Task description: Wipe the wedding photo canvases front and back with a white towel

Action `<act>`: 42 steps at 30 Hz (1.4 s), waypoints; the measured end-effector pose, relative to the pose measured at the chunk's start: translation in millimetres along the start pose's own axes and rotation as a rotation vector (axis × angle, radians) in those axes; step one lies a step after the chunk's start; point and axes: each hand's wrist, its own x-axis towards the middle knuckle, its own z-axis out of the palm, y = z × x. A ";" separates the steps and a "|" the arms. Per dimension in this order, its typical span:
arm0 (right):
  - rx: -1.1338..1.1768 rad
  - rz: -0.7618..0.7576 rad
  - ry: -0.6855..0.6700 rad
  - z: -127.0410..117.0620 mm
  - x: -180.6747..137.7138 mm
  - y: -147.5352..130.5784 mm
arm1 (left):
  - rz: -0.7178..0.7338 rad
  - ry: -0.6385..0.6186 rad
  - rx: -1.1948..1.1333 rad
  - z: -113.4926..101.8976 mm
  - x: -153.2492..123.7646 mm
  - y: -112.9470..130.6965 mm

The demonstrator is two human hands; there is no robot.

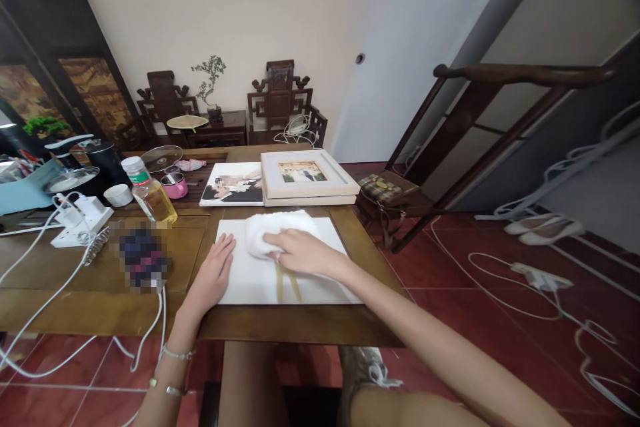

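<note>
A white canvas print [260, 283] lies flat at the near edge of the wooden table [300, 327]. My right hand [303, 252] presses a white cloth [270, 230] onto the print's upper part, fingers curled over the cloth. My left hand [214, 273] rests flat, fingers apart, on the print's left edge. Behind it lie a photo print [234, 185] and a white framed photo [305, 175] stacked on another frame.
A bottle of yellow liquid [150, 193], a pink cup [175, 185], a white bowl [118, 195], a power strip [83, 217] with white cables and a black kettle [103, 157] crowd the table's left. A dark wooden chair with a handbag [383, 188] stands right. Cables trail over the red floor.
</note>
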 end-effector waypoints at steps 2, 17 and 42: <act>-0.022 0.068 0.078 12.9 16.8 -3.6 | -0.006 0.039 -0.038 -2.5 0.0 3.6; 0.032 -0.157 -0.272 -19.7 -4.8 -30.4 | -0.024 0.078 -0.071 -7.8 -1.3 12.5; 0.409 0.423 0.271 26.1 -29.4 87.1 | -0.002 0.049 0.026 -5.8 -0.5 8.7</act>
